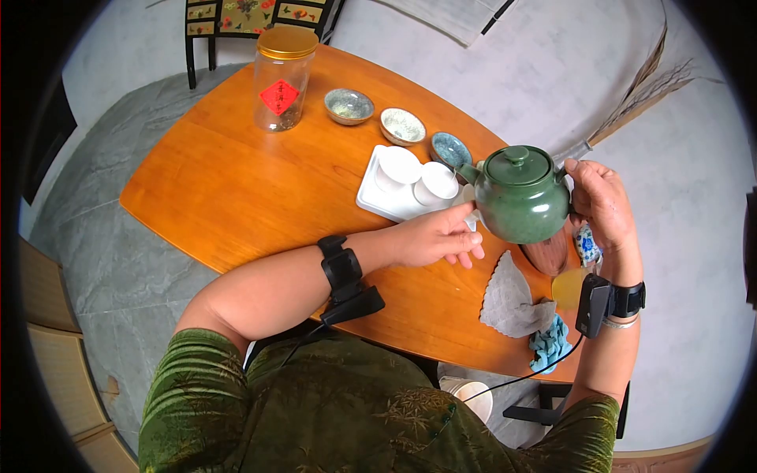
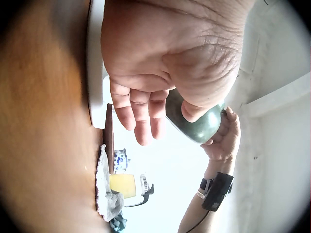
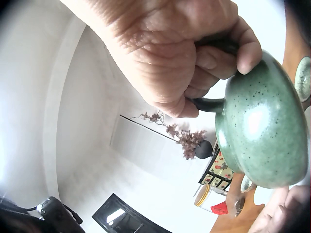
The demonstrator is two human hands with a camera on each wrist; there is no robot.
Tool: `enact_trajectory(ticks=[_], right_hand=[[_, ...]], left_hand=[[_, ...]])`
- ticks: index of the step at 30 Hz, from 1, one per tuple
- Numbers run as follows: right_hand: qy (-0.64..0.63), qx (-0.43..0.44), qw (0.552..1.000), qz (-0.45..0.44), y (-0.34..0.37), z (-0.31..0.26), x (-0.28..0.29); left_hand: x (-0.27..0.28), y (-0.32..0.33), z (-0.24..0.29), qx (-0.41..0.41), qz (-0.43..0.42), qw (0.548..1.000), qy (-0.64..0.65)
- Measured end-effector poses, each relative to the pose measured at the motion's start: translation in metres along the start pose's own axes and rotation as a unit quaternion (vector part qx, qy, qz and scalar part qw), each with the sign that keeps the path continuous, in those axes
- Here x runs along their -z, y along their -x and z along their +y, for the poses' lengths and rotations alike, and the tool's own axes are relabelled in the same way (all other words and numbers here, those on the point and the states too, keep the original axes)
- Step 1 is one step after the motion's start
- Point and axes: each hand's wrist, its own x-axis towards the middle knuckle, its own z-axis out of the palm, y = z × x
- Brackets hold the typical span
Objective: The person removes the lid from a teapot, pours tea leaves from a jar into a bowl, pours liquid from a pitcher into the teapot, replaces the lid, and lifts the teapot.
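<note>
My right hand [image 1: 603, 201] grips the handle of a lidded green teapot [image 1: 520, 209], holding it up over the right side of the table. In the right wrist view, the fingers wrap through the dark handle beside the speckled body [image 3: 267, 131]. My left hand [image 1: 430, 238] reaches across to the spout side, its fingers loosely extended and nothing in its grasp. The left wrist view shows that palm [image 2: 170, 53] with the fingers relaxed, partly covering the teapot. Behind the left hand, a white tray [image 1: 374, 201] bears two white cups [image 1: 400, 165].
Three small glazed bowls [image 1: 402, 126] stand beyond the tray. A gold-lidded clear jar [image 1: 280, 91] is at the far left. Right of my left hand lie a grey cloth [image 1: 507, 296], a blue cloth [image 1: 552, 347], a vessel of yellow liquid [image 1: 566, 289] and a blue-and-white ceramic piece [image 1: 586, 244].
</note>
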Motion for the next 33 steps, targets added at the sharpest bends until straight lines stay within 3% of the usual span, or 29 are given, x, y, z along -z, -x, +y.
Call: enact_trajectory(ticks=[9, 17, 29, 31, 33], right_hand=[[-0.058, -0.011, 0.998, 0.036, 0.005, 0.025, -0.003], [-0.205, 0.003, 0.978, 0.034, 0.011, 0.037, -0.012], [-0.137, 0.028, 0.990, -0.017, -0.006, 0.017, -0.022], [-0.117, 0.031, 0.992, -0.023, -0.010, 0.012, -0.025], [-0.097, 0.035, 0.994, -0.031, -0.012, 0.006, -0.028]], left_hand=[[-0.001, 0.001, 0.002, 0.000, 0.006, 1.000, -0.001], [-0.001, 0.006, 0.014, -0.004, 0.032, 0.999, -0.009], [0.001, 0.018, 0.014, -0.054, 0.055, 0.997, -0.009], [0.002, 0.022, 0.018, 0.009, 0.058, 0.998, -0.001], [0.003, 0.024, 0.017, 0.001, 0.060, 0.998, 0.002]])
